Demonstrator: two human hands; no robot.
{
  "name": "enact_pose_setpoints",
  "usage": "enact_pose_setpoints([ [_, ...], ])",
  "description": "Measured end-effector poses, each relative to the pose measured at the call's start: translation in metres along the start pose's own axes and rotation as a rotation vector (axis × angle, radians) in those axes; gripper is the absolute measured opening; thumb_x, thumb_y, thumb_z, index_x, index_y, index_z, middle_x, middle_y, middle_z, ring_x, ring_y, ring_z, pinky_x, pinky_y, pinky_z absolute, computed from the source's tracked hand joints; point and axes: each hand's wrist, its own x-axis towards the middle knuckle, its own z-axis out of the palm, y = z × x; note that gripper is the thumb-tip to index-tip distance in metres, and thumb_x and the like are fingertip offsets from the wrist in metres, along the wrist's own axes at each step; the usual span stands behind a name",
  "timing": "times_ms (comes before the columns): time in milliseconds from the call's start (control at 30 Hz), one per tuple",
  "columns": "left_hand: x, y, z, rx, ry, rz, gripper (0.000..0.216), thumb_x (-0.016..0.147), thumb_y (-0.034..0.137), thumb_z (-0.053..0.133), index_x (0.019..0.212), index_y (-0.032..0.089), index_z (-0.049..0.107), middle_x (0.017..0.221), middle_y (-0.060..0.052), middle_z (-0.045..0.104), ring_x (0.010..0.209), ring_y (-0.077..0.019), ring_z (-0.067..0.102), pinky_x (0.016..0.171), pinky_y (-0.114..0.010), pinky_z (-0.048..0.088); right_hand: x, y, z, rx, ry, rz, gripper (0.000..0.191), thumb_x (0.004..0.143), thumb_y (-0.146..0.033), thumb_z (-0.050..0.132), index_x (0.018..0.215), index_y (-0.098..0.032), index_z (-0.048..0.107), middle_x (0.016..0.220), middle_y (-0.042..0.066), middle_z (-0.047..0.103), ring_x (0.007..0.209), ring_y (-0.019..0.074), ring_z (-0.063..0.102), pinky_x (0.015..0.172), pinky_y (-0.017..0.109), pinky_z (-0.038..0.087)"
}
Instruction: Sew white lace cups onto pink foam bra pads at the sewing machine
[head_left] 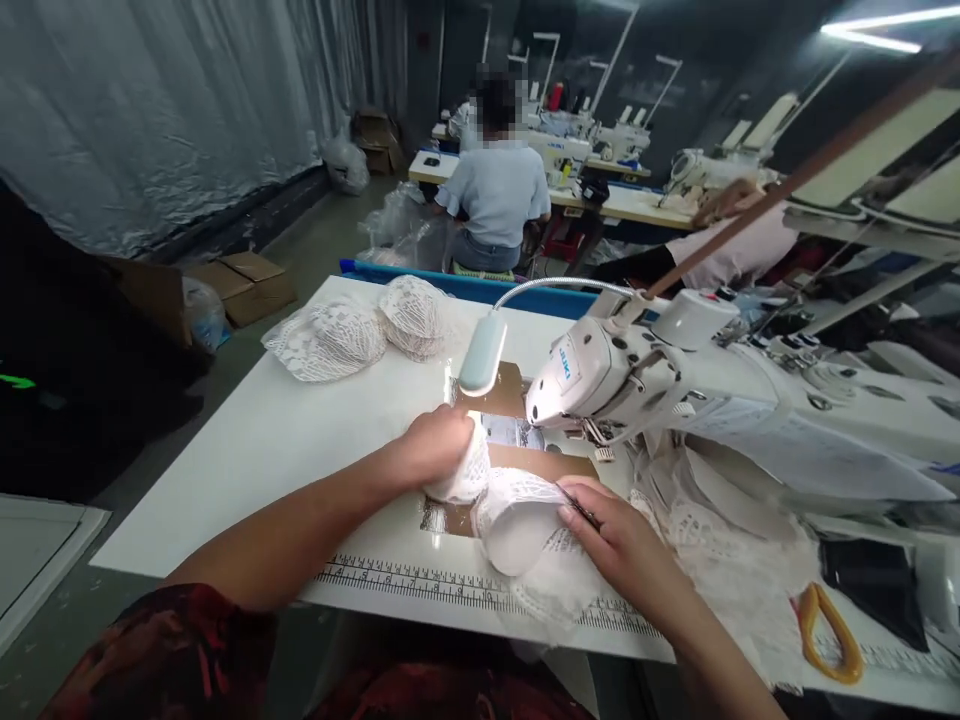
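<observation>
A white lace bra piece (pixel 517 520) lies on the sewing table (pixel 285 440) just in front of the needle of a white sewing machine (pixel 645 375). My left hand (pixel 439 445) is closed over one lace cup near the needle plate. My right hand (pixel 615 540) rests on the other cup, fingers closed, with a thin dark tool, possibly small snips (pixel 581 510), held between fingers and fabric.
Two finished lace cup pieces (pixel 352 330) lie at the table's far left. A gooseneck lamp (pixel 484 355) hangs over the needle. More lace (pixel 720 540) is heaped under the machine arm, orange-handled scissors (pixel 825 630) at the right. Other people sit at machines beyond.
</observation>
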Motion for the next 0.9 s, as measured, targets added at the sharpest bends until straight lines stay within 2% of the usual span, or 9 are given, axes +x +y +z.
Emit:
enact_pose_setpoints([
  [133, -0.04, -0.038, -0.013, -0.067, -0.037, -0.108, 0.021, 0.072, 0.018, 0.053, 0.092, 0.016, 0.057, 0.083, -0.007, 0.065, 0.068, -0.0215, 0.06, 0.053, -0.028, 0.04, 0.028, -0.035, 0.016, 0.266, -0.127, -0.038, 0.03, 0.096, -0.038, 0.032, 0.086, -0.022, 0.056, 0.077, 0.002, 0.066, 0.067, 0.0173, 0.061, 0.063, 0.03, 0.049],
  [267, -0.077, -0.072, -0.031, -0.082, -0.03, -0.181, 0.011, 0.073, 0.022, 0.05, 0.063, 0.019, 0.051, 0.063, -0.002, 0.059, 0.058, -0.0192, 0.056, 0.051, -0.028, 0.034, 0.072, -0.074, 0.039, 0.398, -0.114, -0.222, 0.028, 0.096, -0.035, 0.032, 0.097, -0.023, 0.058, 0.096, 0.004, 0.067, 0.088, 0.0182, 0.064, 0.078, 0.032, 0.052],
  [333, -0.087, -0.088, -0.05, -0.027, 0.134, -0.255, 0.016, 0.079, 0.024, 0.044, 0.067, 0.019, 0.052, 0.069, -0.005, 0.061, 0.069, -0.023, 0.058, 0.058, -0.031, 0.038, 0.101, -0.092, 0.047, 0.397, 0.041, -0.331, 0.027, 0.094, -0.032, 0.036, 0.108, -0.023, 0.058, 0.111, 0.006, 0.065, 0.105, 0.0203, 0.06, 0.093, 0.037, 0.048],
  [433, -0.087, -0.114, -0.089, 0.167, 0.581, -0.341, 0.014, 0.084, 0.029, 0.044, 0.082, 0.02, 0.055, 0.085, -0.009, 0.062, 0.088, -0.0285, 0.056, 0.074, -0.04, 0.042, 0.152, -0.112, 0.05, 0.339, 0.355, -0.499, 0.035, 0.093, -0.029, 0.035, 0.123, -0.022, 0.052, 0.13, 0.009, 0.055, 0.125, 0.0215, 0.048, 0.107, 0.042, 0.037],
  [533, -0.069, -0.142, -0.115, 0.298, 0.853, -0.266, 0.01, 0.08, 0.023, 0.051, 0.089, 0.019, 0.052, 0.111, -0.012, 0.059, 0.109, -0.0302, 0.05, 0.092, -0.045, 0.039, 0.2, -0.119, 0.05, 0.231, 0.557, -0.628, 0.043, 0.092, -0.023, 0.032, 0.133, -0.02, 0.044, 0.144, 0.011, 0.04, 0.136, 0.0216, 0.034, 0.112, 0.042, 0.031],
  [600, -0.053, -0.16, -0.112, 0.271, 0.805, -0.233, 0.015, 0.077, 0.017, 0.052, 0.092, 0.017, 0.052, 0.129, -0.013, 0.05, 0.127, -0.0305, 0.038, 0.102, -0.046, 0.033, 0.223, -0.116, 0.052, 0.126, 0.504, -0.592, 0.046, 0.091, -0.02, 0.031, 0.136, -0.018, 0.042, 0.149, 0.011, 0.032, 0.139, 0.0219, 0.028, 0.112, 0.042, 0.03],
  [700, -0.034, -0.179, -0.081, 0.143, 0.505, -0.268, 0.022, 0.076, 0.023, 0.058, 0.096, 0.016, 0.054, 0.133, -0.014, 0.05, 0.129, -0.0327, 0.038, 0.101, -0.046, 0.036, 0.235, -0.101, 0.061, 0.038, 0.371, -0.507, 0.044, 0.091, -0.016, 0.03, 0.131, -0.012, 0.047, 0.145, 0.017, 0.038, 0.135, 0.0253, 0.036, 0.107, 0.044, 0.036],
  [800, -0.027, -0.19, -0.05, 0.101, 0.434, -0.283, 0.052, 0.073, 0.044, 0.064, 0.116, 0.017, 0.051, 0.14, -0.016, 0.044, 0.132, -0.0369, 0.035, 0.101, -0.05, 0.037, 0.22, -0.082, 0.067, 0.013, 0.297, -0.51, 0.041, 0.089, -0.014, 0.032, 0.125, -0.012, 0.052, 0.136, 0.019, 0.048, 0.127, 0.0262, 0.046, 0.102, 0.045, 0.04],
  [900, -0.027, -0.196, -0.043, 0.079, 0.43, -0.295, 0.071, 0.076, 0.055, 0.059, 0.132, 0.017, 0.039, 0.147, -0.016, 0.035, 0.137, -0.0361, 0.026, 0.107, -0.052, 0.03, 0.181, -0.064, 0.062, -0.006, 0.218, -0.532, 0.041, 0.085, -0.011, 0.037, 0.121, -0.016, 0.055, 0.126, 0.014, 0.058, 0.116, 0.022, 0.054, 0.097, 0.04, 0.045],
])
